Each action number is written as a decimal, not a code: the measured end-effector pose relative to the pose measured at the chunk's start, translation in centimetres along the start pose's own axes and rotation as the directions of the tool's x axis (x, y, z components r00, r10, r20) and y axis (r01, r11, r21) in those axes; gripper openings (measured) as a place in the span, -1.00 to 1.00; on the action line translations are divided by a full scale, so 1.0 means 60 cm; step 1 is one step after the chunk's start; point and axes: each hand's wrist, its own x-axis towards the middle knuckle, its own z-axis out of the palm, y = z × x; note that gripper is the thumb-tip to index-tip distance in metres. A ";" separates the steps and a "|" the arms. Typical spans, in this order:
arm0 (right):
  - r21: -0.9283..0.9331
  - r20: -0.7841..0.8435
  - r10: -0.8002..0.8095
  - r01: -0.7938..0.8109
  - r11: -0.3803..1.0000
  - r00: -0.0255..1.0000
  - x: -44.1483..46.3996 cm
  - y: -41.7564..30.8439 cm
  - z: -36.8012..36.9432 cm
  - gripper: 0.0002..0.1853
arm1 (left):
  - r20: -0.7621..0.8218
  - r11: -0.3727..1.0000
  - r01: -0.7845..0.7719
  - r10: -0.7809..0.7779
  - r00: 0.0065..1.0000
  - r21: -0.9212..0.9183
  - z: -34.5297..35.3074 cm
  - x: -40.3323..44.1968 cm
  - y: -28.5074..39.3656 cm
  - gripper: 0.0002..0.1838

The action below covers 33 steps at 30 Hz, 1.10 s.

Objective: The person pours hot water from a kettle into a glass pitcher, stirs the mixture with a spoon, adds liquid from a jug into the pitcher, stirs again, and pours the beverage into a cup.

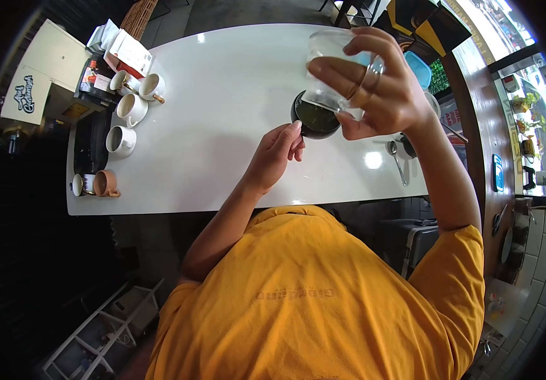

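A dark round cup (316,120) with dark green liquid in it is near the middle of the white table. My left hand (276,155) is closed at the near-left side of this cup, thumb and fingers pinching it; whether they grip a handle is hidden. Above the cup, my right hand (384,88) is wrapped round a clear glass (323,47). The glass is tilted, its lower edge close over the cup's rim. Whether liquid is flowing from it cannot be made out. To the right, a metal spoon (398,163) lies on the table beside a small dark object (408,145).
White cups (132,111) and a brown cup (105,183) stand along the table's left side, next to a cream-coloured machine (41,76). Papers (130,50) lie at the back left. Black-and-yellow boxes (428,25) and a wooden ledge (475,126) border the right.
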 end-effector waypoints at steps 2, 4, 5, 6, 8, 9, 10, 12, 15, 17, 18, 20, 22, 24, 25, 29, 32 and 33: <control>-0.039 0.030 0.005 -0.004 0.999 1.000 -0.002 -0.002 -0.001 -0.52 | 0.010 1.000 0.017 -0.017 1.000 0.010 -0.007 0.002 -0.002 -0.61; -0.091 -0.040 0.080 -0.084 0.992 0.996 -0.008 0.002 -0.002 -0.52 | 0.027 1.000 0.013 -0.012 1.000 -0.014 -0.013 0.007 -0.009 -0.61; -0.044 0.000 0.062 -0.062 0.997 0.998 -0.009 -0.001 0.001 -0.51 | 0.028 1.000 0.018 -0.018 0.999 -0.017 -0.015 0.009 -0.012 -0.61; -0.043 0.002 0.067 -0.067 0.997 0.998 -0.010 -0.002 0.004 -0.51 | 0.031 1.000 0.019 -0.018 0.999 -0.009 -0.017 0.011 -0.015 -0.61; -0.042 -0.019 0.058 -0.059 0.997 0.998 -0.013 0.000 0.009 -0.50 | 0.041 1.000 0.023 -0.023 0.999 0.000 -0.021 0.015 -0.020 -0.61; -0.057 0.012 0.112 -0.111 0.992 0.994 -0.016 -0.004 0.007 -0.50 | 0.045 1.000 0.019 -0.019 0.999 0.001 -0.023 0.017 -0.023 -0.61; -0.056 0.015 0.114 -0.113 0.992 0.993 -0.017 -0.006 0.007 -0.50 | 0.048 1.000 0.017 -0.017 0.999 0.002 -0.026 0.018 -0.025 -0.60; -0.065 0.056 0.107 -0.103 0.993 0.993 -0.021 -0.010 0.008 -0.51 | 0.057 1.000 0.018 -0.018 0.998 0.015 -0.030 0.021 -0.025 -0.59; -0.125 -0.056 0.236 -0.241 0.962 0.970 -0.028 -0.018 0.013 -0.52 | 0.068 0.999 0.021 -0.023 0.997 0.025 -0.032 0.025 -0.026 -0.59; -0.112 -0.027 0.220 -0.222 0.969 0.975 -0.030 -0.021 0.021 -0.51 | 0.078 0.999 0.032 -0.034 0.996 0.031 -0.035 0.025 -0.026 -0.58; -0.099 0.003 0.196 -0.195 0.976 0.981 -0.033 -0.022 0.022 -0.51 | 0.090 0.999 0.028 -0.031 0.995 0.038 -0.037 0.026 -0.027 -0.58; -0.125 -0.023 0.269 -0.270 0.955 0.963 -0.044 -0.026 0.023 -0.52 | 0.110 0.999 0.026 -0.030 0.994 0.040 -0.038 0.030 -0.030 -0.59; -0.147 -0.082 0.401 -0.409 0.900 0.912 -0.061 -0.037 0.032 -0.54 | 0.125 0.999 0.024 -0.028 0.992 0.030 -0.043 0.031 -0.036 -0.60; -0.106 -0.102 0.482 -0.491 0.865 0.870 -0.087 -0.055 0.041 -0.44 | 0.127 0.999 0.031 -0.035 0.991 0.034 -0.048 0.033 -0.045 -0.60; -0.074 -0.181 0.634 -0.653 0.753 0.752 -0.096 -0.065 0.043 -0.47 | 0.122 0.999 0.030 -0.034 0.992 0.036 -0.050 0.036 -0.049 -0.60; 0.373 -0.327 0.939 -0.898 0.232 0.107 -0.157 -0.109 0.083 -0.57 | 0.101 0.996 0.054 -0.060 0.993 0.069 -0.067 0.044 -0.069 -0.61; 0.611 -0.236 0.949 -0.791 -0.021 -0.207 -0.195 -0.149 0.106 -0.58 | 0.047 0.996 0.068 -0.070 0.996 0.052 -0.083 0.052 -0.086 -0.62; 0.611 -0.238 0.948 -0.791 -0.023 -0.211 -0.208 -0.164 0.113 -0.58 | 0.025 0.997 0.065 -0.066 0.998 0.044 -0.091 0.055 -0.091 -0.63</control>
